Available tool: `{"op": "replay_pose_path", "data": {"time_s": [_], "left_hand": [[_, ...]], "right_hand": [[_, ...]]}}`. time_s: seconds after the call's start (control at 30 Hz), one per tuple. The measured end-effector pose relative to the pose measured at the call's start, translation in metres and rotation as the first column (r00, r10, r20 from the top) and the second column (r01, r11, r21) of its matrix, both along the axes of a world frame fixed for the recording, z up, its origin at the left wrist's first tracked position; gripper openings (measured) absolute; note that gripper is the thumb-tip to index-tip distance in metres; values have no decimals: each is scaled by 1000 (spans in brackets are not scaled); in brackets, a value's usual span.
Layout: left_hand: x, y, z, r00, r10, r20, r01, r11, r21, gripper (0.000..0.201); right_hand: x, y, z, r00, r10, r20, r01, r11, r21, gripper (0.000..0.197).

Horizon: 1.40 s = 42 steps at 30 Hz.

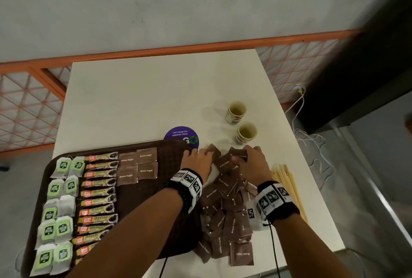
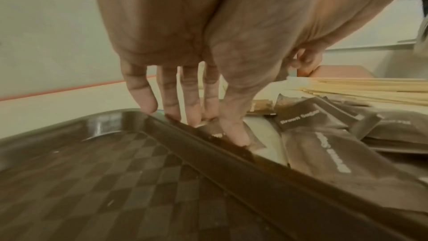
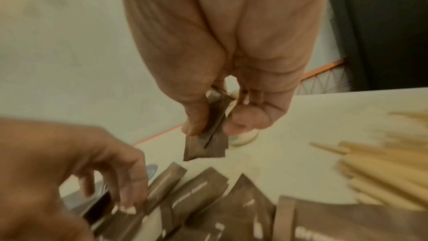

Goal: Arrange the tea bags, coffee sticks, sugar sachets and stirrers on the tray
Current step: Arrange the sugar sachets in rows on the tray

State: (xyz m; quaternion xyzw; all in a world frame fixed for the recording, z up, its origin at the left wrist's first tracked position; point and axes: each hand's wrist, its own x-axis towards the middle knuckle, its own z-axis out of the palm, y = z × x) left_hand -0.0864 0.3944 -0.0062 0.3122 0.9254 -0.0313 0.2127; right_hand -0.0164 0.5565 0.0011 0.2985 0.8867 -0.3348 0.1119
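- The tray (image 1: 46, 179) lay left of both hands, holding tea bags (image 1: 58, 215), coffee sticks (image 1: 98, 199) and four sugar sachets (image 1: 138, 166); the sugar step appeared to be in hand.
- The loose sachet pile (image 1: 225, 217) lay beneath and nearer than the hands; stirrers (image 1: 287, 186) lay right of the right wrist.
- The right hand (image 1: 252, 164) pinched a few held sachets (image 3: 206, 138) above the pile.
- The left hand (image 1: 197, 162), fingers (image 2: 234, 131) extended, pressed one sachet beside the tray rim.
- Next move probably required carrying sachets left onto the tray.

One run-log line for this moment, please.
sugar stage | right hand pinches brown sugar sachets | left hand fingertips on pile sachet | tray
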Motion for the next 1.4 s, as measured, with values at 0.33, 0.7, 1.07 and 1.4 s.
{"op": "replay_pose_path", "data": {"time_s": [0.33, 0.7, 1.07, 1.4], "left_hand": [[-7, 7, -5, 983, 3, 185, -5, 1000, 11, 56], [-3, 8, -3, 984, 74, 161, -82, 996, 44, 57], [-1, 0, 4, 876, 254, 409, -424, 809, 407, 30], [-7, -39, 25, 411, 3, 912, -855, 348, 384, 40]], "right_hand": [[-6, -14, -13, 982, -131, 138, 159, 962, -222, 52], [-22, -21, -22, 982, -26, 187, 42, 996, -82, 31], [32, -5, 7, 919, -392, -53, 249, 679, -691, 31], [32, -43, 25, 992, -110, -57, 26, 634, -773, 19]]}}
